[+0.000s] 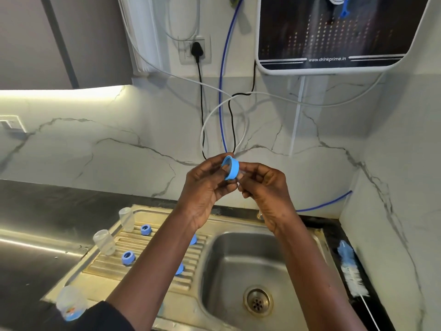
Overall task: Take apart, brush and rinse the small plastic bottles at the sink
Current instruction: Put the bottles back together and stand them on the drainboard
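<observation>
Both hands are raised over the sink [238, 259]. The left hand [205, 187] pinches a blue screw ring [231, 167] between thumb and curled fingers. The right hand [265, 187] pinches the ring's far side, where a clear part seems to sit, though that spot is blurred. Below, on the drainboard [136, 244] at the sink's left, stand clear bottles [104, 242] among loose blue rings [128, 257]. A bottle brush [350, 271] lies along the desk's [331, 235] right edge. On the wall behind hangs a water purifier [334, 32].
</observation>
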